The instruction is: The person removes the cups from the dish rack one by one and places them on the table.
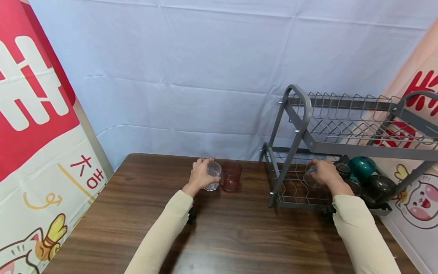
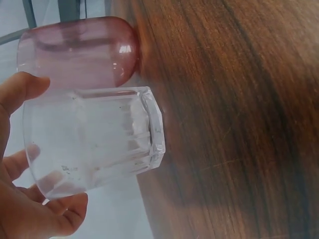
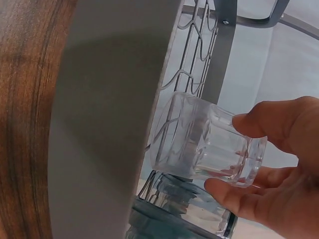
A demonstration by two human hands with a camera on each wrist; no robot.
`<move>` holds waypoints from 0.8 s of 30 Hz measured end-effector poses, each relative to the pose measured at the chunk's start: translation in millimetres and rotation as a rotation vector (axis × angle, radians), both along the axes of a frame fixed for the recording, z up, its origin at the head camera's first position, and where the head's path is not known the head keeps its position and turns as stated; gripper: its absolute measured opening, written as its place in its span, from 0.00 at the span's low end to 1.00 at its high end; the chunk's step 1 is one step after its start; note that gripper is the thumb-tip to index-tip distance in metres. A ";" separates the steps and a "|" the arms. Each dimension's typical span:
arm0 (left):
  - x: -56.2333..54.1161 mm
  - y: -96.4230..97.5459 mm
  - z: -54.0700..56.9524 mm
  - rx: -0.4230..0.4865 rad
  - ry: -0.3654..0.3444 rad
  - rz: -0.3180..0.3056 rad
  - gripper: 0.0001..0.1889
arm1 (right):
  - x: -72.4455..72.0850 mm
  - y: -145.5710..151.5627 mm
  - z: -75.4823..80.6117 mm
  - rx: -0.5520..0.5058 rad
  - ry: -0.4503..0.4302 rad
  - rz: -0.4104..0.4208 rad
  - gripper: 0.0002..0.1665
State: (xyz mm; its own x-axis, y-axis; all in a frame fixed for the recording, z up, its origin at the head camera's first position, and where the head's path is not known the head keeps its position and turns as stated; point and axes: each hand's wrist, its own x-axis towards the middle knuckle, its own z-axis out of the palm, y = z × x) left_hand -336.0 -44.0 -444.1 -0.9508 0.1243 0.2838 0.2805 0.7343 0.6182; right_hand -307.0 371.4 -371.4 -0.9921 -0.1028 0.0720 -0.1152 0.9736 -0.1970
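Observation:
My left hand (image 1: 200, 175) grips a clear drinking glass (image 2: 94, 144) near its rim, thumb on one side and fingers on the other. The glass is upright at the tabletop, its faceted base downward. Right beside it stands a pinkish-red glass (image 1: 231, 176). At the lower tier of the grey dish rack (image 1: 316, 146), my right hand (image 1: 326, 172) pinches another clear glass (image 3: 212, 142) near its base. That glass is upside down, with its mouth toward the wire shelf; whether it bears on the wires I cannot tell.
Right of my right hand, a teal glass vessel (image 1: 362, 167) and several dark glass pieces (image 1: 380, 188) crowd the lower tier. The wire upper tier (image 1: 349, 118) overhangs my right hand. A grey front rail (image 3: 109, 119) borders the shelf. A pale cloth (image 1: 178, 83) hangs behind the wooden table (image 1: 232, 236).

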 end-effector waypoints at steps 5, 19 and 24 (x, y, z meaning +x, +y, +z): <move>-3.4 0.8 -3.2 -0.007 0.002 -0.005 0.38 | -0.6 0.7 0.9 -0.001 0.005 0.004 0.18; 4.0 -6.4 16.2 0.027 0.094 -0.040 0.36 | 6.4 -10.9 10.6 -0.106 0.033 -0.029 0.17; 13.0 -3.6 20.2 0.013 0.115 -0.044 0.34 | 16.6 -13.0 12.5 -0.125 0.035 -0.025 0.18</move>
